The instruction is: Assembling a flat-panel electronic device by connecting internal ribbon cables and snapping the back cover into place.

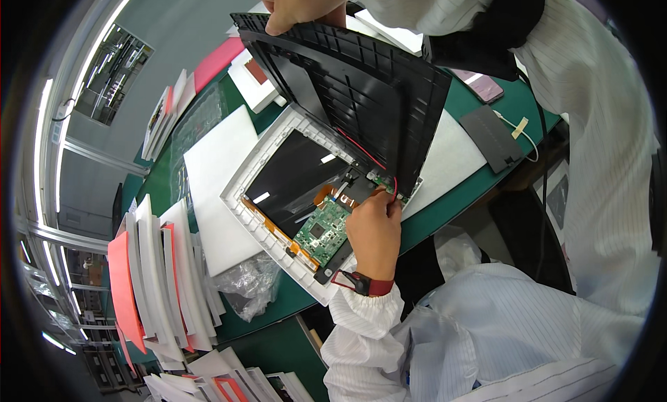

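My right hand grips the upper edge of a black plastic back cover, holding it raised and tilted. Beneath it lies a white device frame with a dark display panel, a green circuit board and orange flat cables. My left hand is closed at the frame's near right corner, its fingertips pinching the end of a thin red wire beside a small board. That wire runs up along the inside of the cover. What lies between the fingertips is partly hidden.
White foam sheets lie beside and under the frame on a green table. Stacked white and red panels stand at the left, near crumpled clear plastic. At right are a phone and a dark grey box with a white cable.
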Action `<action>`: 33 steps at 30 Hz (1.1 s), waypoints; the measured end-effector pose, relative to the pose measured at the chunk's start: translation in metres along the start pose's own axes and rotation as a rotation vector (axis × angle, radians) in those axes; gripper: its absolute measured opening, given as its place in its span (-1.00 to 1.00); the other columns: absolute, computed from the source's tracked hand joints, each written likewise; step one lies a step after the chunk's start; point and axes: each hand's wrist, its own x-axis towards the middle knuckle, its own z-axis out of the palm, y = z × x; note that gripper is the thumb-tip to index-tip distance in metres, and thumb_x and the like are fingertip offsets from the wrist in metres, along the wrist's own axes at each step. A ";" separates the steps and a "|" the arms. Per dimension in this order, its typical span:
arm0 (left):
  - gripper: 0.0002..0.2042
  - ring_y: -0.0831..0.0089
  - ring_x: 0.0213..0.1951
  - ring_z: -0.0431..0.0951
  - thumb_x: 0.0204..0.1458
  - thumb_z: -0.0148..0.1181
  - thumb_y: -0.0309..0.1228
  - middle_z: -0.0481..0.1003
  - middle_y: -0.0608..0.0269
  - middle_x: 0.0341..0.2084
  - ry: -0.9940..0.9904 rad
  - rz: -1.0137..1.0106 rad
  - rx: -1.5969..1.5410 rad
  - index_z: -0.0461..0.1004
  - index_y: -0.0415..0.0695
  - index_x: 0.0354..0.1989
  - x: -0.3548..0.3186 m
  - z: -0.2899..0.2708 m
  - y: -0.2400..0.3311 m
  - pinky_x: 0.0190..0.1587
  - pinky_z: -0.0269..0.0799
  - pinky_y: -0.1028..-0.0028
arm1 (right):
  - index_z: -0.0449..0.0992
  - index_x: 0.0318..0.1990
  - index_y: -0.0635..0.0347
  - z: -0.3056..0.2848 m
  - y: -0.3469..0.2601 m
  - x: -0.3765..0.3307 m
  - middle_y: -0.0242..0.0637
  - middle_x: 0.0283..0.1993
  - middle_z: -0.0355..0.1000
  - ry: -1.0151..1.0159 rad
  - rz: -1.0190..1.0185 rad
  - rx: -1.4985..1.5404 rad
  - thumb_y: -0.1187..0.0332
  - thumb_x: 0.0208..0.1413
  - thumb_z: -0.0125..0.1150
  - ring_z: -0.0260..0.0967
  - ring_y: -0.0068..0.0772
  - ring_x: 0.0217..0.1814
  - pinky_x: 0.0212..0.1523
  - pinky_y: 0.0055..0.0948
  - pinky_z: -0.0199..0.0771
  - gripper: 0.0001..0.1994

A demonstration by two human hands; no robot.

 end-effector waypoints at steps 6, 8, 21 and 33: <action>-0.86 0.12 -0.60 0.50 -0.16 0.24 -0.43 0.47 0.01 -0.68 0.053 0.053 0.021 0.52 -0.26 -0.50 -0.001 0.005 -0.004 -0.48 0.39 0.34 | 0.53 -0.29 0.43 -0.001 0.001 0.012 -0.11 -0.42 0.51 -0.005 -0.001 0.036 0.32 0.03 0.08 0.47 -0.30 -0.37 -0.25 -0.36 0.44 -0.72; -0.86 0.11 -0.60 0.50 -0.16 0.24 -0.42 0.46 0.02 -0.69 0.069 0.062 0.034 0.52 -0.27 -0.50 -0.002 0.004 -0.005 -0.48 0.38 0.34 | 0.53 -0.29 0.43 0.000 -0.002 0.015 -0.11 -0.42 0.51 -0.015 0.007 0.052 0.32 0.03 0.08 0.47 -0.30 -0.37 -0.25 -0.36 0.44 -0.72; -0.83 0.17 -0.60 0.52 -0.16 0.25 -0.38 0.49 0.04 -0.67 -0.051 -0.050 -0.066 0.56 -0.24 -0.47 0.002 -0.001 -0.011 -0.48 0.39 0.37 | 0.53 -0.29 0.42 0.007 0.003 0.003 -0.10 -0.41 0.51 -0.033 -0.008 0.136 0.31 0.02 0.08 0.47 -0.30 -0.36 -0.25 -0.36 0.44 -0.72; -0.85 0.05 -0.40 0.53 -0.08 0.15 -0.49 0.50 -0.08 -0.48 -0.084 -0.045 -0.075 0.52 -0.28 -0.34 -0.008 -0.017 0.001 -0.33 0.42 0.24 | 0.53 -0.28 0.41 -0.006 0.021 -0.032 -0.10 -0.39 0.51 -0.060 0.033 0.239 0.31 0.02 0.09 0.47 -0.30 -0.36 -0.25 -0.37 0.44 -0.72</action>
